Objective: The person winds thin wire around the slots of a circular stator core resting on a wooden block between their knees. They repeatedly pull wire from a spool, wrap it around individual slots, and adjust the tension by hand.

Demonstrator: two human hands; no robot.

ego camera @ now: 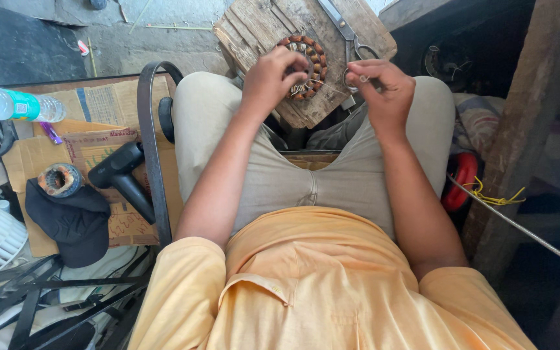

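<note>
A round ring of copper wire coils is seen lying on an old wooden board, near the board's near edge. The board is rested across the person's knees. The ring is held by the left hand, with the fingers curled closed around its near left side. A thin thread or wire is seen running from the ring to the right hand. It is pinched between the closed fingers of that hand, just beside the ring, over the board's near right corner.

A pair of metal scissors is laid on the board, just behind the right hand, toward the far right edge.

Off the board, on the person's left, flat cardboard is spread on the floor. On it a black hand tool, a black cap and a second small wire coil are seen. A plastic water bottle is laid at the cardboard's far left corner.

Some things could go wrong, it is judged. The thin thread could be snapped if it is pulled too hard. It could also be slipped out of the pinch, since it is so fine. The board is only rested on the knees, so the ring and scissors could be tipped off if a knee is moved.
</note>
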